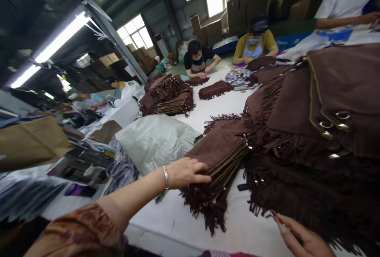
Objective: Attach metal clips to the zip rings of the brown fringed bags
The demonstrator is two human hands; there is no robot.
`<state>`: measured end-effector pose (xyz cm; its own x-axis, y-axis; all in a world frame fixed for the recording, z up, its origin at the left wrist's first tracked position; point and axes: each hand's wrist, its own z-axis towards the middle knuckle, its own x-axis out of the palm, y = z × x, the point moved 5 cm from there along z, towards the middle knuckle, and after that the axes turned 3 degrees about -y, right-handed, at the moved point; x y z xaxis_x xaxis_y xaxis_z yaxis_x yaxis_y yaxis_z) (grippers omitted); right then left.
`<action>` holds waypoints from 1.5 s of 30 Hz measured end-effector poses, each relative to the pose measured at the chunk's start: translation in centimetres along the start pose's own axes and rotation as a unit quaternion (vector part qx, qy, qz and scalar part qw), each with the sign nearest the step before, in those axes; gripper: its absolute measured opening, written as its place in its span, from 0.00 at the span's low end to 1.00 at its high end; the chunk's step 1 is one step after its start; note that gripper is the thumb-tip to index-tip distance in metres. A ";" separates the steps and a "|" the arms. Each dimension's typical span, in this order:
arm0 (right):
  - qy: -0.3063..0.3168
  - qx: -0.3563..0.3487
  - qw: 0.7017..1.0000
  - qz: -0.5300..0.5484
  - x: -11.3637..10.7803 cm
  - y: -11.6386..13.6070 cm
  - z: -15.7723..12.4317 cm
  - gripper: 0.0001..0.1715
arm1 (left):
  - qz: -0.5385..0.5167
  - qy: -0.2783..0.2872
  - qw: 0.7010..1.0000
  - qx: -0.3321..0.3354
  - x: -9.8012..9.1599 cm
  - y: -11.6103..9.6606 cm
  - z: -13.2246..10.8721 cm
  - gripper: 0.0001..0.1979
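Observation:
My left hand [187, 172], with a bracelet on the wrist, rests on the near edge of a small stack of brown fringed suede bags [221, 158] on the white table [240, 225]. Its fingers are stretched out flat on the top bag. My right hand [299, 237] is low at the bottom right, fingers partly extended with long nails, touching the fringe of a big heap of the same brown bags [320, 138]. It holds nothing that I can see.
Another stack of brown bags [169, 95] lies farther along the table, next to a grey plastic sack [154, 138]. Two people [198, 61] sit at the far end and one in white [347, 4] at the right. Clutter and cardboard [32, 140] crowd the left side.

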<state>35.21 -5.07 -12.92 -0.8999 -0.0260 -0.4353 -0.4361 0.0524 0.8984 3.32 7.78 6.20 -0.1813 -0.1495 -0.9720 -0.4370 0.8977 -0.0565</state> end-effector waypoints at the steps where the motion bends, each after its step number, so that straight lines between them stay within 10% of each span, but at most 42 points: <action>1: 0.003 -0.009 1.000 -0.001 0.4 1.0 0.3 0.22 | -0.004 0.021 1.000 0.004 0.3 -0.3 0.0 0.20; 7: 0.013 -0.082 0.996 -0.014 2.7 7.5 1.5 0.19 | -0.130 0.082 0.981 -0.116 0.3 1.6 2.3 0.14; 15: -0.015 -0.096 0.995 -0.006 2.3 8.1 -0.1 0.19 | -0.081 -0.019 0.996 0.016 -5.9 0.6 2.5 0.10; 19: -0.059 -0.083 0.995 0.003 0.9 9.3 0.1 0.20 | -0.061 -0.077 0.993 -0.060 -8.1 0.0 3.1 0.09; 27: -0.097 -0.095 0.990 0.032 -1.4 14.9 2.2 0.18 | -0.143 -0.091 0.980 -0.106 -4.6 -2.3 6.1 0.34; 34: -0.084 -0.115 0.990 0.005 -1.4 16.9 3.7 0.14 | -0.137 -0.112 0.979 -0.105 -4.1 -5.3 7.4 0.07; 45: -0.110 -0.123 0.984 -0.066 0.4 17.7 5.1 0.11 | -0.074 -0.251 0.944 -0.201 -2.1 -7.4 7.4 0.07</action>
<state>27.15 0.91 2.52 -0.8257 0.2012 -0.5270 -0.5600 -0.1800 0.8087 13.44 4.52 7.00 0.3048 0.0457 -0.9513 -0.7423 0.6372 -0.2072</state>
